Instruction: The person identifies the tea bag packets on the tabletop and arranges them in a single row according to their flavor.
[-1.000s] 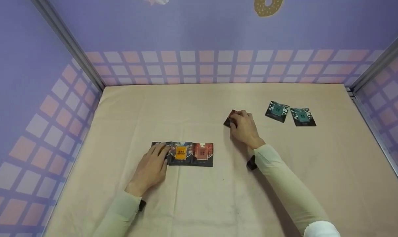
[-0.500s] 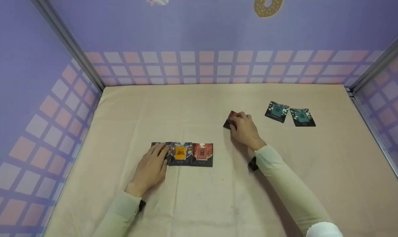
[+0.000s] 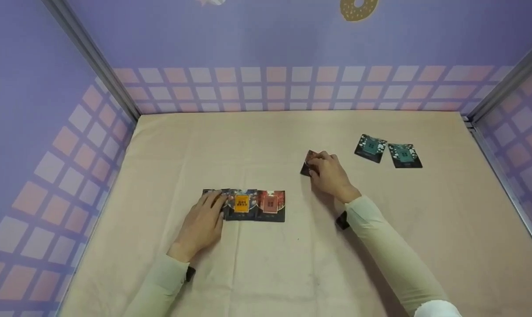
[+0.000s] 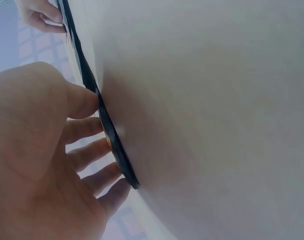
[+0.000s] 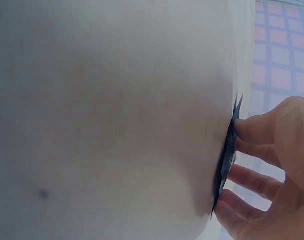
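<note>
My left hand (image 3: 199, 226) rests its fingers on a dark sachet (image 3: 224, 212) at the left end of a row, covering most of it. Overlapping it on the right is a sachet with an orange label (image 3: 241, 204), and then a red sachet (image 3: 271, 206). Farther back and to the right, my right hand (image 3: 330, 175) grips another red sachet (image 3: 307, 164), partly hidden beneath the fingers. In the right wrist view its thumb and fingertips hold that thin dark sachet (image 5: 225, 162), whose end shows two separate edges.
Two green sachets (image 3: 371, 148) lie at the back right of the cloth-covered table (image 3: 270, 273). Purple walls with a checked band (image 3: 288, 88) enclose the back and both sides.
The right hand and its red sachet have shifted slightly toward the wearer, and the sachet has turned a little. The left hand and the row stay in place.
</note>
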`<state>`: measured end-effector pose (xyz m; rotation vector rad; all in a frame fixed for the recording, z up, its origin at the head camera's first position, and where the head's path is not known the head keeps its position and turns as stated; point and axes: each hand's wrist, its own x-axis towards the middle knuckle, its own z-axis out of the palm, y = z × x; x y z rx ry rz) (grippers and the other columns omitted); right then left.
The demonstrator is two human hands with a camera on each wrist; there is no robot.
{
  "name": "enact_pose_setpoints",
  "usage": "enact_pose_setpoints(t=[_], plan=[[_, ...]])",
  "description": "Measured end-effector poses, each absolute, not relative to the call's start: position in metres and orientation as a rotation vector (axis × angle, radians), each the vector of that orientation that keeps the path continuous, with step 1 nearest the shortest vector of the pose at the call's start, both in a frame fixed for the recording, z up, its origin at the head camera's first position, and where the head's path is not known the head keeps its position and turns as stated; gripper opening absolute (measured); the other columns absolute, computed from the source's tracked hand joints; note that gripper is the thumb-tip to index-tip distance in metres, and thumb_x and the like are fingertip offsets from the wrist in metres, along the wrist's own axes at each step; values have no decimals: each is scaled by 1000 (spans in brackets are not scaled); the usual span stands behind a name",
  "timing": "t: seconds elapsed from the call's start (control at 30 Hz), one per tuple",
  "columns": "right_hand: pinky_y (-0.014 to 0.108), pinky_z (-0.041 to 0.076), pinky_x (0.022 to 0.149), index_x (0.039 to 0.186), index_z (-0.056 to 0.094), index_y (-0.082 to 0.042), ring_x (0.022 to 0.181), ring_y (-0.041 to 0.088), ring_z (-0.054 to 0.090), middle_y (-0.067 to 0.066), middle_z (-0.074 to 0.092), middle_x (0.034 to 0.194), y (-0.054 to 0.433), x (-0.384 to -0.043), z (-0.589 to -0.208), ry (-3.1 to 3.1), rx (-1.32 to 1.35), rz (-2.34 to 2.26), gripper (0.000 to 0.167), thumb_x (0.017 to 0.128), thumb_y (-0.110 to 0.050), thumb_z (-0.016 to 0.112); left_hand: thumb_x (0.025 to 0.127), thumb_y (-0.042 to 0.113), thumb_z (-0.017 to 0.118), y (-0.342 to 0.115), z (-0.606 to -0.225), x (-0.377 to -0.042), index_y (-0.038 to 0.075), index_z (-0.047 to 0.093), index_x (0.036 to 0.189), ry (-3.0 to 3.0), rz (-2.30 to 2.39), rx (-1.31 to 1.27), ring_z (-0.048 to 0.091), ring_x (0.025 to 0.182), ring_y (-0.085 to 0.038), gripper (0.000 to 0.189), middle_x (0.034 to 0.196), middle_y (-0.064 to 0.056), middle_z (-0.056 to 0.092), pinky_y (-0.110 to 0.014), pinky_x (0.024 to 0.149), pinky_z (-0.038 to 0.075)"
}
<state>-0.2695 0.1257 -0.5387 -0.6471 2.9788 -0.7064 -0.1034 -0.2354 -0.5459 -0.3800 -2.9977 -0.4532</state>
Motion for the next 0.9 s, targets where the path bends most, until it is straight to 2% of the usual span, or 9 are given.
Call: enact_pose_setpoints(t=[0.27,0.6,0.9], plan=[[59,43,116,127,73,6,127,45,60,26,65,135,129,-258,-538,2973,-778,-724,29,102,-6,67,108,13,57,-236,-546,-103,-2,58,149,-2989,-469,-402,48,147,-45,44,156,-25,52,-61,117,46],[57,52,110,129,74,1,128,46,59,21,64,139,129,-242,-537,2944,-750,-724,28,103,-9,68,107,14,58,-236,-546,-104,-2,57,149,-2997,-459,-394,48,147,-44,45,157,-24,52,-61,117,47],[56,53,111,131,74,-2,131,45,57,19,63,142,128,-224,-536,2900,-760,-721,29,103,-9,69,107,14,58,-236,-546,-103,-3,57,149,-2994,-456,-386,48,147,-45,45,156,-25,52,-62,117,46]])
